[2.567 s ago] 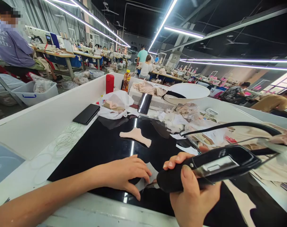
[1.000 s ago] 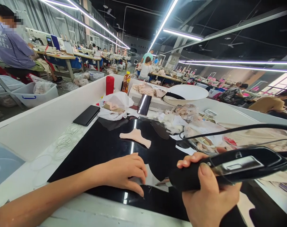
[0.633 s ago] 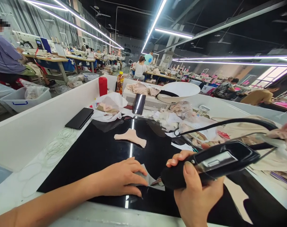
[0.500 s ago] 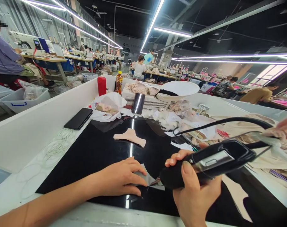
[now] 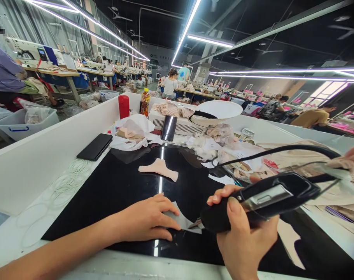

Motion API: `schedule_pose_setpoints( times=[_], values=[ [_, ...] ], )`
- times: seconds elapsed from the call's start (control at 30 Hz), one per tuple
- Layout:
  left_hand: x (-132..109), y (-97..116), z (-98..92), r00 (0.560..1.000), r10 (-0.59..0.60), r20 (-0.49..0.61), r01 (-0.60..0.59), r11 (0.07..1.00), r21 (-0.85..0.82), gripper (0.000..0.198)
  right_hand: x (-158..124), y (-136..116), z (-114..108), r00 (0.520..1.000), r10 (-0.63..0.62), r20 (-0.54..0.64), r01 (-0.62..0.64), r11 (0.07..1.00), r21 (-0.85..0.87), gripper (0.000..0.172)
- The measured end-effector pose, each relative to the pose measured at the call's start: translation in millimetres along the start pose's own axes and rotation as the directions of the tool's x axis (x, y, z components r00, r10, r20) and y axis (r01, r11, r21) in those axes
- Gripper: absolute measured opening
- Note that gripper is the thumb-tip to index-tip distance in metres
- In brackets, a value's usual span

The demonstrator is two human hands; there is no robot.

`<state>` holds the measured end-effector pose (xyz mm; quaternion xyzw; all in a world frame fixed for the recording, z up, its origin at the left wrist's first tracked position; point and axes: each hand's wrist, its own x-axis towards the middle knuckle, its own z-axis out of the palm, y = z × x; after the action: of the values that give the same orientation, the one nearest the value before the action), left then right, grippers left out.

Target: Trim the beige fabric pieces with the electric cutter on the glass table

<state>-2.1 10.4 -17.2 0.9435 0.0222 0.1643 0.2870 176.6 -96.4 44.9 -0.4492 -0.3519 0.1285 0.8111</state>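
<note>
My right hand [image 5: 245,233] is wrapped around a black corded hand tool [image 5: 261,202] with a silver switch plate. Its thin metal tip points left and meets the edge of a small pale grey sheet piece [image 5: 181,218] on the black glossy board [image 5: 113,210]. On the left part of that sheet lie the fingertips of my left hand [image 5: 152,218], stretched out flat and palm down. Beyond it, a T-shaped beige fabric piece [image 5: 158,168] lies on the board. Another beige fabric piece [image 5: 290,241] is partly hidden behind my right hand.
A black phone [image 5: 94,146] and coiled pale cords [image 5: 66,181] lie at left. Plastic bags [image 5: 132,132], a dark cylinder [image 5: 169,128], a red container [image 5: 123,107] and a bottle [image 5: 144,102] stand behind. Fabric heaps [image 5: 299,149] fill the right side. The tool's cable [image 5: 270,151] arches over the board.
The tool in my right hand has moved slightly right, drawing its tip along the grey sheet's edge. My left hand has stayed on the sheet. The view has shifted a little.
</note>
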Motion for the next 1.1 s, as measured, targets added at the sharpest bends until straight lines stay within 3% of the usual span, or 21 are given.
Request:
schedule_pose_setpoints(
  times=[0.5, 0.7, 1.1],
  values=[
    [2.3, 6.1, -7.8, 0.999, -0.036, 0.029, 0.035, 0.999, 0.016, 0.025, -0.8, 2.3, -6.3, 0.999, -0.004, 0.037, 0.005, 1.000, -0.027, 0.044],
    [3.2, 5.9, -7.2, 0.999, -0.037, 0.021, 0.037, 0.999, 0.010, 0.027, 5.9, -1.3, -17.1, 0.998, -0.031, -0.062, 0.028, 0.998, -0.050, 0.043],
    [3.0, 7.5, -8.6, 0.999, -0.039, 0.027, 0.038, 0.999, 0.014, 0.024, 3.3, -0.6, -18.1, 0.999, -0.037, -0.018, 0.035, 0.997, -0.069, 0.042]
  ],
)
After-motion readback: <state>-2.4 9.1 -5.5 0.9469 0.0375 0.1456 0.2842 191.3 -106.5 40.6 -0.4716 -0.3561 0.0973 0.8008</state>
